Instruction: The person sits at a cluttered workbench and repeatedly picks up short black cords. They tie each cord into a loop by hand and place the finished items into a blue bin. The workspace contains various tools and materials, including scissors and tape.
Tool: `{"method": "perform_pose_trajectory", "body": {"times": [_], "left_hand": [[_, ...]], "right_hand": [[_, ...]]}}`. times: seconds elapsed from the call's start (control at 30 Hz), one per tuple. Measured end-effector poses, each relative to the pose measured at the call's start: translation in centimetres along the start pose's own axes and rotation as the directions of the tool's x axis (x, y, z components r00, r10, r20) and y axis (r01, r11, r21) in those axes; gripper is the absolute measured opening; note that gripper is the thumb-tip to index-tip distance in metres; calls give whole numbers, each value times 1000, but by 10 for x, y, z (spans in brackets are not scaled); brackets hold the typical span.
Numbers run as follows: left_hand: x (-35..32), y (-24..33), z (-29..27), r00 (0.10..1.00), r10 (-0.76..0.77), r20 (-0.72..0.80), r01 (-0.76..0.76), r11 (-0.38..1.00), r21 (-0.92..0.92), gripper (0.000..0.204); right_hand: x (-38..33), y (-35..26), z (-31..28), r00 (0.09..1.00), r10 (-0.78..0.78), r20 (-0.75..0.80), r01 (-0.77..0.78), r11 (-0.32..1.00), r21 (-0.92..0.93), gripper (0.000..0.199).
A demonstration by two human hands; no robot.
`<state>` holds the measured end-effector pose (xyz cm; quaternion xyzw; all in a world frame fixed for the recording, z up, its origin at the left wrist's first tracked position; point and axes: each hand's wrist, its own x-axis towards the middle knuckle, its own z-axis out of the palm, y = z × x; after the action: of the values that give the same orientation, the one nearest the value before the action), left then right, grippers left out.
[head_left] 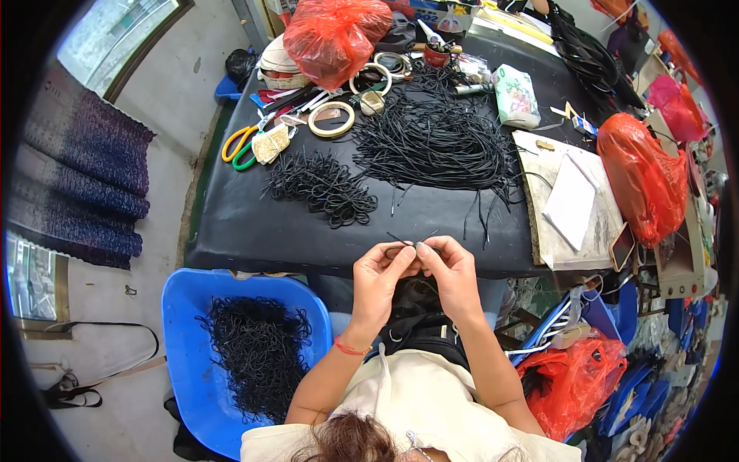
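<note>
My left hand (pixel 382 279) and my right hand (pixel 450 271) meet at the near edge of the black table (pixel 254 231). Together they pinch a short piece of black cord (pixel 413 242) between thumbs and fingertips, its ends sticking up. A small pile of knotted black cord loops (pixel 323 187) lies just beyond my hands. A big heap of straight black cords (pixel 435 138) spreads across the table's middle. Down at my left, a blue tub (pixel 185 339) holds many finished black cord loops (pixel 258 350).
Scissors with yellow and green handles (pixel 240 144), tape rolls (pixel 332 118), a tissue pack (pixel 516 95) and red plastic bags (pixel 336 35) crowd the far side. A board with white paper (pixel 571 202) lies at the right. Another red bag (pixel 573 377) sits on the floor at my right.
</note>
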<state>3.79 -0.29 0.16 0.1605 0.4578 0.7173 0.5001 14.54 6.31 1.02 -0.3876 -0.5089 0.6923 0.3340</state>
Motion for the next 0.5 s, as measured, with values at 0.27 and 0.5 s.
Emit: {"method": "perform_pose_trajectory", "body": {"times": [0.27,0.5], "left_hand": [[-8,-3,3,997,47,-60,-28,956,293,17],[-5,-16,3,994,66,-85,-44,970,239,16]], "right_hand": [[-6,2,3,998,-39,43,43,994,-97,15],[-9,15,6,994,-108,19,110,987,-116,15]]}}
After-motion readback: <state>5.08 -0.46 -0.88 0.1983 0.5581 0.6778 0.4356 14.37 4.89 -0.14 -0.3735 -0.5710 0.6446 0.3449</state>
